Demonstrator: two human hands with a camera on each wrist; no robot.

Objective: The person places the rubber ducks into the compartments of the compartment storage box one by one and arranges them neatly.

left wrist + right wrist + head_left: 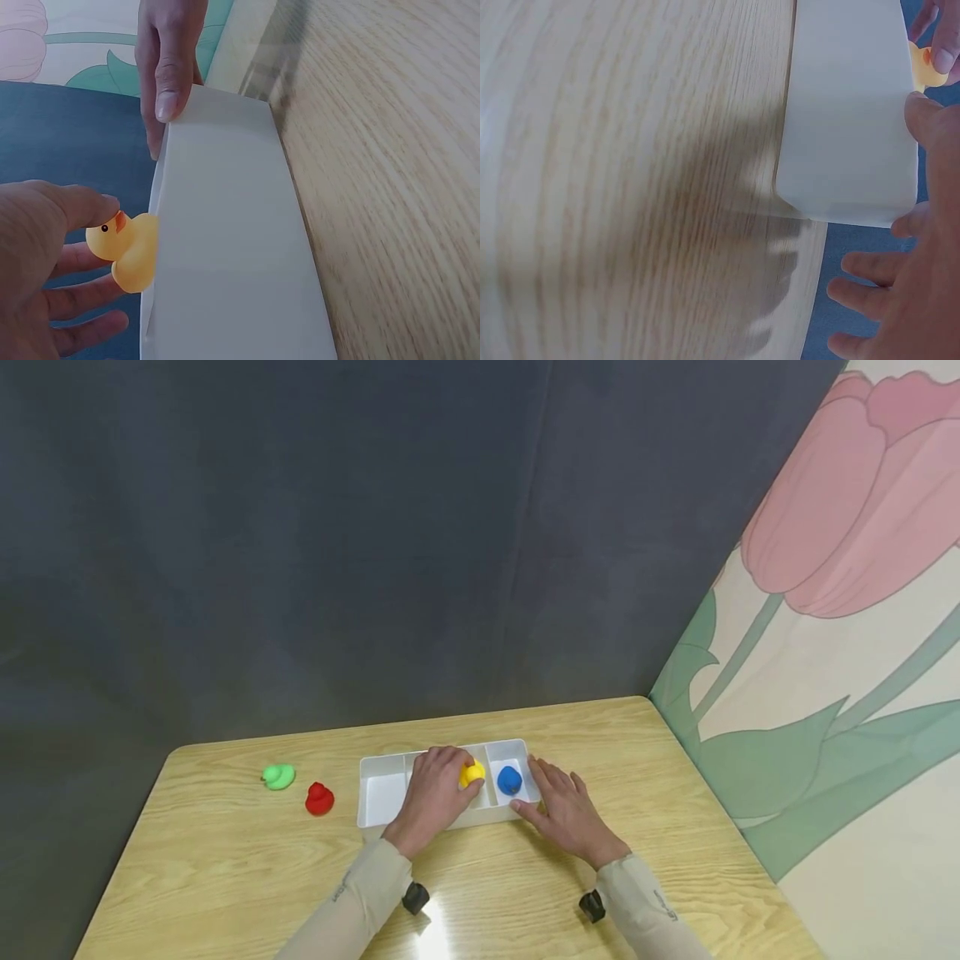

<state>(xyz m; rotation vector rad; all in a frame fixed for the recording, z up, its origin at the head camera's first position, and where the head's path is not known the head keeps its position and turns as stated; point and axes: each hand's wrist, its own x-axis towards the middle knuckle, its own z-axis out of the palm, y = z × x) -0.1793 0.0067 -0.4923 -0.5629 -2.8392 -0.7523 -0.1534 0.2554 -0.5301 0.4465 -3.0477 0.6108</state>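
A white divided box (381,797) sits on the table. My left hand (437,787) reaches over it and holds a yellow rubber duck (474,772) between thumb and fingers, at the middle compartment. In the left wrist view the duck (133,251) shows above the rim, the thumb at its beak and head. A blue duck (509,781) lies in the right compartment. My right hand (566,810) rests at the box's right end, fingers spread and fairly straight. Its thumb (922,112) touches the front rim and the index fingertip is at the corner.
A green duck (279,777) and a red duck (319,799) stand on the wooden table (225,877), left of the box. Behind the table hangs a dark curtain (375,543). A wall with a tulip picture (817,760) borders the right side.
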